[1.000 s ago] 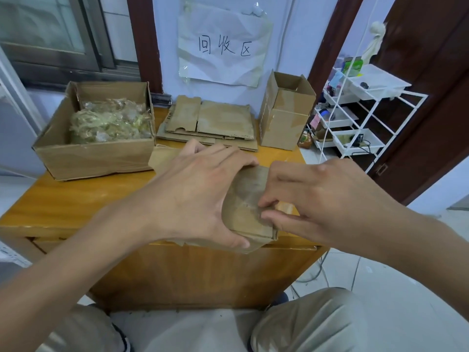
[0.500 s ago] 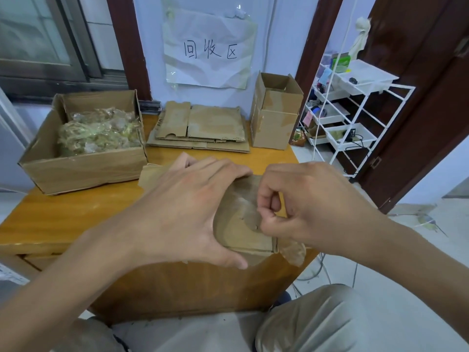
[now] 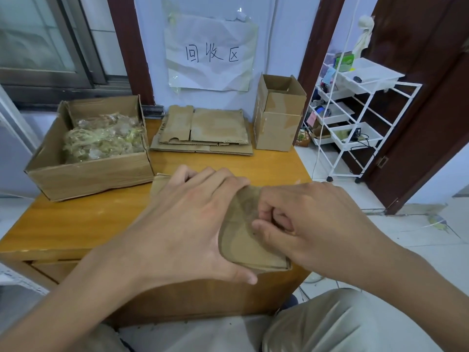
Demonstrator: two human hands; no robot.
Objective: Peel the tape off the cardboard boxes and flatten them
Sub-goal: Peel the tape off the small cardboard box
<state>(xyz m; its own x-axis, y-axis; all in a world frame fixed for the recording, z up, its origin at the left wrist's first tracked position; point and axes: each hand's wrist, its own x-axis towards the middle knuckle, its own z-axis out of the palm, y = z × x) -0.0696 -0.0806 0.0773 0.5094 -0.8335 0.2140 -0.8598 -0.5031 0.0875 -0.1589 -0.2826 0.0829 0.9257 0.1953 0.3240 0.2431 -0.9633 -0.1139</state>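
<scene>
A small cardboard box (image 3: 243, 240) lies at the front edge of the wooden table (image 3: 83, 224), its top covered in clear brown tape. My left hand (image 3: 187, 224) lies spread over the box's left side, fingers straight, thumb along its near edge. My right hand (image 3: 304, 224) sits on the right side with fingers curled, pinching the tape at the middle of the box top. Most of the box is hidden under both hands.
An open carton (image 3: 88, 168) filled with crumpled tape stands at the back left. A stack of flattened cardboard (image 3: 205, 130) lies at the back centre, with an upright open box (image 3: 279, 115) to its right. A white wire rack (image 3: 355, 118) stands beyond the table's right edge.
My right hand's fingers have curled tighter and moved onto the middle of the box top, picking at the tape. My left hand keeps holding the box down.
</scene>
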